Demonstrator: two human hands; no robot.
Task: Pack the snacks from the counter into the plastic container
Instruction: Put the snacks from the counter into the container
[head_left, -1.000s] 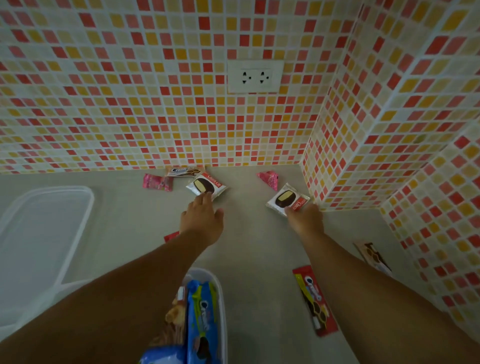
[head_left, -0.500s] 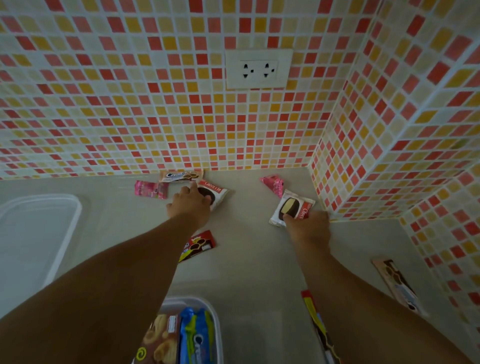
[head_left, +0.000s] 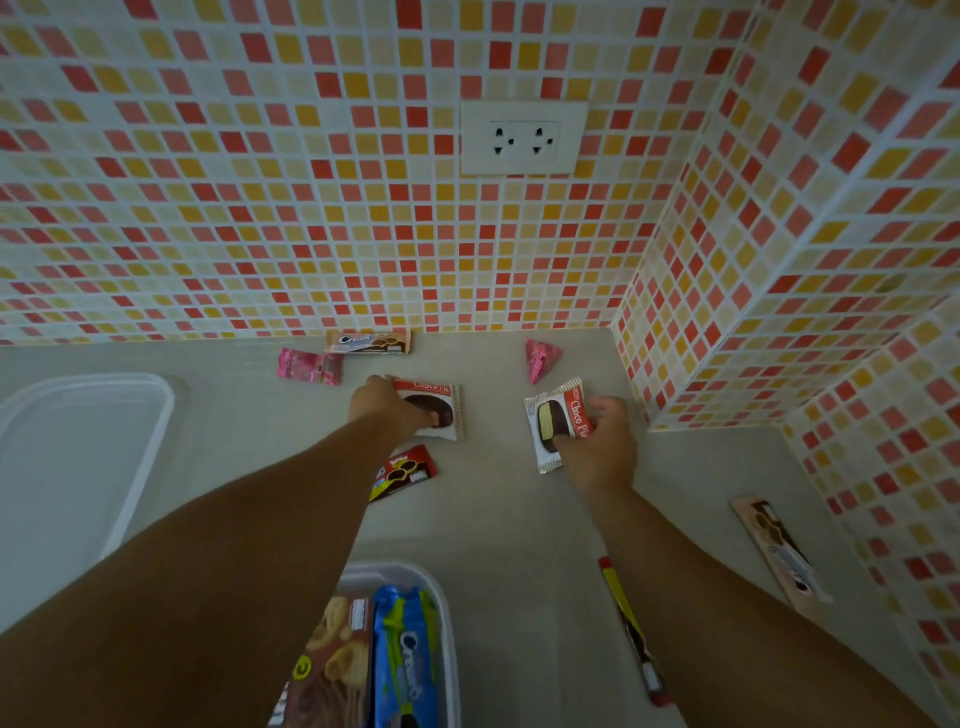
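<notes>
My left hand (head_left: 387, 408) grips the left Choco Pie packet (head_left: 439, 410) on the grey counter, fingers closed on its near edge. My right hand (head_left: 605, 441) pinches the right Choco Pie packet (head_left: 550, 423), which is tilted up off the counter. The clear plastic container (head_left: 434, 582) sits at the bottom centre between my arms and holds a brown cookie box (head_left: 337, 660) and a blue Cream-O pack (head_left: 408, 660). Loose on the counter are a small red cookie packet (head_left: 405, 473), two pink candy packets (head_left: 309, 366) (head_left: 540, 358) and a tan Cream-O bar (head_left: 369, 341).
The container's clear lid (head_left: 78, 457) lies at the left. A red stick pack (head_left: 631, 629) and a beige chocolate pack (head_left: 779, 551) lie on the right. Tiled walls close the counter at the back and right, with a socket (head_left: 522, 137) above.
Both hands have closed on the Choco Pie packets. The right packet has been turned and lifted at one edge, and the left one has been drawn slightly nearer.
</notes>
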